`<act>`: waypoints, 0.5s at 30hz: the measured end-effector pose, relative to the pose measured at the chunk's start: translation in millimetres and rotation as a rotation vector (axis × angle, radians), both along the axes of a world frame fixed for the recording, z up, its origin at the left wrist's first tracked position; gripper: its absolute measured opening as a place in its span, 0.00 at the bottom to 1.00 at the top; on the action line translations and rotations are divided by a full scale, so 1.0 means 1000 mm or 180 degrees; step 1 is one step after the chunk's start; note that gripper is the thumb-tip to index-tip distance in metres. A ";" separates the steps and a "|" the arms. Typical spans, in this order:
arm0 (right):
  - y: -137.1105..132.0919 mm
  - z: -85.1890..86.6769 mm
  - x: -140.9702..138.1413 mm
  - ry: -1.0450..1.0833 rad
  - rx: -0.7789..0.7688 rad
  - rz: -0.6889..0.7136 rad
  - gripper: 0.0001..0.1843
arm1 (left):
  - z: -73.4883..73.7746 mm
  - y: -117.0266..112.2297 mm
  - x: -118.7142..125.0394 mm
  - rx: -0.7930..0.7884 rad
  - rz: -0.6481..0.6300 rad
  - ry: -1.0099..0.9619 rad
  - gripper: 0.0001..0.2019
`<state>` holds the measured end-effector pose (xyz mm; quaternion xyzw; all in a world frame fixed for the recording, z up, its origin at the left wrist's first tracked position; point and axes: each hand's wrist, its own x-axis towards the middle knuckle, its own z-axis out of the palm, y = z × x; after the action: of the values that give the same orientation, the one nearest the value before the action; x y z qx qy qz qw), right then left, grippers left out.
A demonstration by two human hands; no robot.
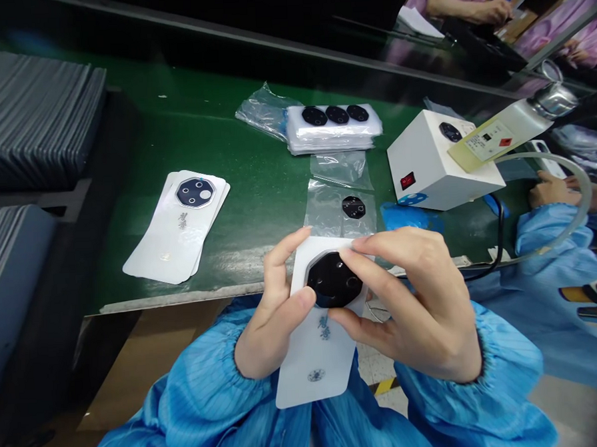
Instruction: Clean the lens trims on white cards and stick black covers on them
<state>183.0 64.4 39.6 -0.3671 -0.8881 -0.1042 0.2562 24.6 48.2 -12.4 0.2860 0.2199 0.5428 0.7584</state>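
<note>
the left hand (271,318) is gripping a white panel (311,366) by its left edge, its thumb resting on the lower left rim of a black octagonal piece (331,282). the right hand (425,303) is bracketing that piece, two fingers pressing by its upper right side and the thumb touching near its lower edge, so the fingers are pinching around its rim. the panel is hanging over the near edge of the desk (257,199), above the lap, printed side up.

as for progress, the black piece is lying within the frame at the panel's upper end and looks nearly settled; whether it is sitting fully flush cannot be told. both hands are touching the work, so this panel is seemingly not yet finished.

on the left, a small stack of panels (159,247) is resting on the desk, the top one showing a dark octagon. farther back, a bagged pile (334,141) is holding more black pieces, and one loose black piece (354,207) is lying on clear plastic, seemingly unused so far.
</note>
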 end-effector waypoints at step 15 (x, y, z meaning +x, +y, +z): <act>-0.001 0.002 -0.001 -0.0112 0.0091 0.0022 0.19 | -0.008 0.003 -0.007 0.0503 -0.0131 0.0410 0.22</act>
<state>182.1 62.9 42.1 -0.3585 -0.8922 -0.1224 0.2461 17.7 51.5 -20.7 0.3837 0.2189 0.5232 0.7288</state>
